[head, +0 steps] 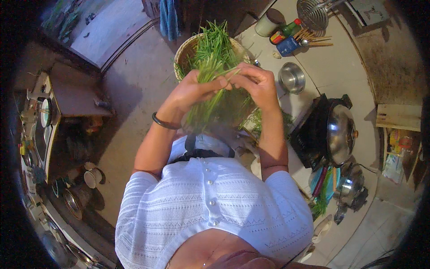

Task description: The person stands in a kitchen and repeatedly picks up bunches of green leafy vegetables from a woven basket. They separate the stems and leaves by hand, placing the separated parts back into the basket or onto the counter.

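My left hand [196, 89] is closed around a bunch of thin green herb stems [205, 111], its thumb lying across them. The leafy tops point away from me and the stem ends hang towards my lap. At the bunch's right side, my right hand [255, 80] pinches a thin stem between thumb and fingers, close to my left thumb. Behind both hands stands a woven basket [179, 55] with more of the same greens [216, 43] heaped in it. Loose greens [253, 122] lie below my right forearm, partly hidden by it.
On the tiled counter to the right are a steel bowl [291, 78], a green bottle [291, 28], a blue container [287, 46] and a lidded wok [341, 134] on a black stove [307, 134]. A wooden table [74, 97] stands at the left. A small white cup [92, 178] is lower left.
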Available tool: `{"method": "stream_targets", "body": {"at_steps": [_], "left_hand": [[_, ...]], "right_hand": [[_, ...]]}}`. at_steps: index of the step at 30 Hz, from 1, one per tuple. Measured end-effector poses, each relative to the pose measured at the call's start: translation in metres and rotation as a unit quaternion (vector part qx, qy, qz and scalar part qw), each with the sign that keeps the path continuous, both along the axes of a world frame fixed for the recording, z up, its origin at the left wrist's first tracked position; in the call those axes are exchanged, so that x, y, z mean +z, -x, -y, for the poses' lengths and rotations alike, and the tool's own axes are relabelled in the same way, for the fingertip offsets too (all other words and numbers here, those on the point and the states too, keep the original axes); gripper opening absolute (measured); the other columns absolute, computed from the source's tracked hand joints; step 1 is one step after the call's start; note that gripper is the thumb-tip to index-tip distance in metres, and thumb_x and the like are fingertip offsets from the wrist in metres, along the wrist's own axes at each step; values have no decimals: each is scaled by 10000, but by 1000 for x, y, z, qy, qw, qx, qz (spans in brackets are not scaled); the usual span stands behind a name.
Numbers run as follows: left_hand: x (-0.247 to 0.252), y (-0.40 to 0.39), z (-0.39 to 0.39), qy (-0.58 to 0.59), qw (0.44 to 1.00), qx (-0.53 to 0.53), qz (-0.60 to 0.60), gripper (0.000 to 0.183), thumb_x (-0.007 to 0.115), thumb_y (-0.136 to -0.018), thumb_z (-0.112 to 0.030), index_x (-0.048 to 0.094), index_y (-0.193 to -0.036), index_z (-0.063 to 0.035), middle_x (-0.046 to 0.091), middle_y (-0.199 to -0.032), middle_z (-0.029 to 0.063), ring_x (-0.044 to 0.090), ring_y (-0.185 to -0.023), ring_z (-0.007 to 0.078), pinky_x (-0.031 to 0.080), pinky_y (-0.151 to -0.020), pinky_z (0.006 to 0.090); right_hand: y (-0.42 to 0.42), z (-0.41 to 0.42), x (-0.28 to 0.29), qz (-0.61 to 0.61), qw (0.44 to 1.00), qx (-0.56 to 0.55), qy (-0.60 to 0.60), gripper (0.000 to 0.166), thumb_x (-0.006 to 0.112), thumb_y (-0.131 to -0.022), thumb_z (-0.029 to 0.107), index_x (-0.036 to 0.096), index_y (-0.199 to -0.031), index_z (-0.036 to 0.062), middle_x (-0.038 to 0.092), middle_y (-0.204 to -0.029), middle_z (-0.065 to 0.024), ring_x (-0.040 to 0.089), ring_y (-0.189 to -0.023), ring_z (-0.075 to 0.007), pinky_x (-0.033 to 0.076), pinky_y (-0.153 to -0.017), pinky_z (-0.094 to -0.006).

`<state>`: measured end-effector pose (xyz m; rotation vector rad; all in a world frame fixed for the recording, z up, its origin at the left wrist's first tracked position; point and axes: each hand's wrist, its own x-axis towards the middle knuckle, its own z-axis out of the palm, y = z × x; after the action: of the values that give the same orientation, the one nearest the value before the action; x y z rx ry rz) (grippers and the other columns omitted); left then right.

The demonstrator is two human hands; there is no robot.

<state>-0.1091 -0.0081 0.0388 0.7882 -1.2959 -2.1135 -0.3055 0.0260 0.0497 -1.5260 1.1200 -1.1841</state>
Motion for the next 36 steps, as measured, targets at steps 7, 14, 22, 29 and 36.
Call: {"method": "stream_targets", "body": {"at_steps": [7,14,22,29,36], "left_hand": [[-2,-6,4,-19,996,-74,-45,192,627,-867,-202,677,-909,-22,484,-643,-50,336,-466,25,211,-425,191],[-13,-10,14,-39,997,27,-53,207,615,-879,-211,662,-936,-17,562,-686,-17,344,-439,24,211,-402,190],[-10,-10,26,0,995,103,1,190,626,-872,-210,676,-935,-38,596,-713,-34,344,-472,20,226,-420,183],[-12,-34,36,21,977,212,24,183,619,-875,-202,679,-946,-45,592,-710,-33,339,-474,14,225,-431,181],[-16,-62,45,44,962,268,17,209,603,-888,-218,674,-939,-29,560,-680,-42,322,-472,17,208,-434,196]], "right_hand": [[9,1,-3,62,994,-94,16,85,619,-859,47,656,-827,-23,609,-751,-26,549,-649,-83,446,-595,-229],[67,-23,-19,-487,834,-258,-28,248,670,-838,189,643,-1006,9,648,-890,-127,619,-772,-214,483,-693,-323],[-24,-6,-8,-5,988,114,-106,278,502,-950,169,601,-1104,-40,680,-888,-81,600,-822,-104,474,-762,-263],[-25,-7,-31,130,918,202,-315,316,432,-984,223,577,-1064,-46,666,-799,-134,651,-668,-194,509,-600,-284],[-23,-8,-49,157,903,197,-349,267,448,-958,152,569,-1000,-83,651,-772,-142,635,-609,-211,517,-596,-310]]}}
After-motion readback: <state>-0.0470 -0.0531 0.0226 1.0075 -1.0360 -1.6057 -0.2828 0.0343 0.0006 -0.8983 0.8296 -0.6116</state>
